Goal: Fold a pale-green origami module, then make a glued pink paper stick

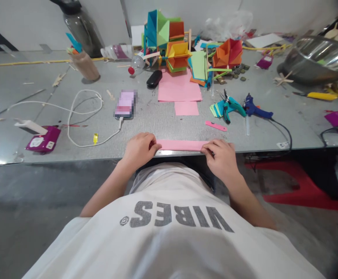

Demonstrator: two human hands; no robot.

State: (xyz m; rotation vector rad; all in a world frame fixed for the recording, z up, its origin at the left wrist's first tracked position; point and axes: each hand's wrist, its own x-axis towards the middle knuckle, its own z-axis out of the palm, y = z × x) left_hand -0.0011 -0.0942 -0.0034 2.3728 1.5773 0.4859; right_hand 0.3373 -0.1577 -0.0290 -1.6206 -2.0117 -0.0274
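Observation:
A long, narrow strip of pink paper (pixel 182 145) lies along the front edge of the table. My left hand (pixel 141 149) pinches its left end between thumb and fingers. At the opposite end, my right hand (pixel 219 157) grips the strip the same way. Just beyond the strip are a small pink paper piece (pixel 186 108) and larger pink sheets (pixel 179 91). A pink utility knife (pixel 215 126) rests a little past my right hand, near teal-handled pliers (pixel 234 107) and a blue glue gun (pixel 257 107).
A phone (pixel 126 104) with a white charging cable (pixel 70 116) lies left. Colourful folded-paper pieces (pixel 169 38) stand at the back, beside an orange one (pixel 228 54). A metal bowl (pixel 316 62) is at right. Purple power sockets (pixel 45 139) sit near the edge; a red stool (pixel 299 186) is below.

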